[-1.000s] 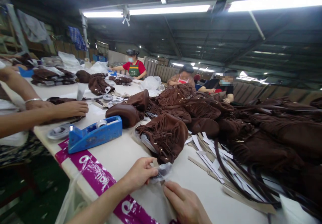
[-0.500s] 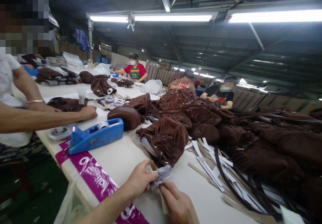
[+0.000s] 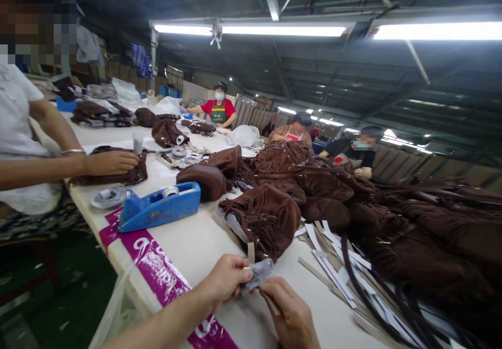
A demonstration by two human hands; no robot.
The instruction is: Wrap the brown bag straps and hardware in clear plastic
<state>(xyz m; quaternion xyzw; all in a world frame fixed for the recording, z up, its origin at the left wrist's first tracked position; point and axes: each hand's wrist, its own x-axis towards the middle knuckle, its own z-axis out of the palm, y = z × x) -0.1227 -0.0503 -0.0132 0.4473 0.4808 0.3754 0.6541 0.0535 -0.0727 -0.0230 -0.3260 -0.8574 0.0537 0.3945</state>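
Thumb and forefinger of the left hand [image 3: 227, 281] pinch a small, crumpled piece of translucent grey plastic [image 3: 262, 274]. Right hand [image 3: 289, 307], just beside, fingers closed on a narrow tan strip [image 3: 272, 304] at the plastic's lower edge. Plastic sits between the two hands, above the white tabletop [image 3: 198, 252]. Tan tab [image 3: 251, 253] shows behind the left fingertips; cannot tell whether it joins the strip.

Just beyond: dark brown fringed bag [image 3: 270, 218], soft-sided, lying on its side. To its right, loose scatter of flat white and tan strips [image 3: 333, 273], crossed by dark brown curved straps [image 3: 347, 260]. Left of the bag, blue tape dispenser [image 3: 160, 207] with a pale roll in it; magenta band with white lettering [image 3: 157, 268] runs along the near edge.

Farther out: large heap of brown bags [image 3: 309, 182] across the right side. At left, co-worker in a white top [image 3: 21, 114], one hand [image 3: 112, 162] on a flat dark brown piece [image 3: 137, 170]. Far side: person in red shirt and green apron [image 3: 218, 111].
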